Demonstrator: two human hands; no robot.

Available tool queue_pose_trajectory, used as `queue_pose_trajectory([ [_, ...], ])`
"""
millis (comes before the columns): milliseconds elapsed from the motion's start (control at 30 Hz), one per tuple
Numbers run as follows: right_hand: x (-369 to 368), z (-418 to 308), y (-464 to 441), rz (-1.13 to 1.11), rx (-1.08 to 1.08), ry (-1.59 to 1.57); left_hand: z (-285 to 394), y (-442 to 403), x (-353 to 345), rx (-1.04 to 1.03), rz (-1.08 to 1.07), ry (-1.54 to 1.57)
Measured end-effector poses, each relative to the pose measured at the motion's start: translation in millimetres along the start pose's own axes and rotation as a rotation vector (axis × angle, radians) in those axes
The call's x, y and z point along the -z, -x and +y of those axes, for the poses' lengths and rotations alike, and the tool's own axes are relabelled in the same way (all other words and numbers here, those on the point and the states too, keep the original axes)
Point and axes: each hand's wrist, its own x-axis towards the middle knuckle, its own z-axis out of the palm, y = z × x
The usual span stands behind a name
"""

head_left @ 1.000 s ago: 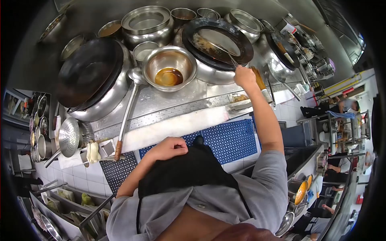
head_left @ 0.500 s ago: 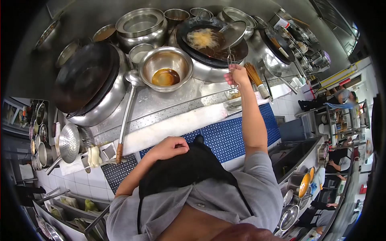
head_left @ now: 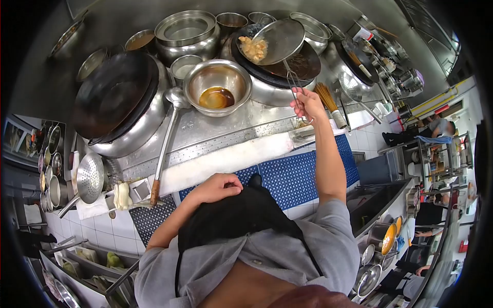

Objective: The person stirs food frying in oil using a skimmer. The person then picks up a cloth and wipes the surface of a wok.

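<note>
My right hand (head_left: 308,104) grips the wire handle of a round mesh strainer (head_left: 281,42). The strainer is raised and tilted over the right wok (head_left: 303,66), with golden fried pieces (head_left: 253,50) at its left edge. My left hand (head_left: 221,188) rests on the black apron (head_left: 236,220), its fingers curled; whether anything is inside them is hidden. Between the woks stands a steel bowl (head_left: 217,88) with brown liquid in its bottom. A long-handled ladle (head_left: 167,138) lies to the bowl's left, its wooden end over the white cloth (head_left: 226,159).
An empty dark wok (head_left: 115,97) sits at the left, with a perforated skimmer (head_left: 90,177) below it. Lidded steel pots (head_left: 186,28) line the back. A bamboo brush (head_left: 328,100) lies right of my right hand. People are at work at the far right.
The strainer has been lifted and swung left over the wok, and the fried pieces that were in the oil are now up at its edge. My left hand has hardly moved.
</note>
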Motion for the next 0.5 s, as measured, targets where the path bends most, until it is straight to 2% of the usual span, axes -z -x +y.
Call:
queue_pose_trajectory([
  [167,10,-6,15,0.001,0.076,0.215,3,-4,3,0.013,-0.033,-0.053],
  [367,-20,-33,20,0.214,0.151,0.755,0,-2,1,-0.010,-0.032,-0.058],
  [500,-19,-24,-13,0.327,0.328,1.149,1,5,-1,-0.021,0.004,-0.043],
])
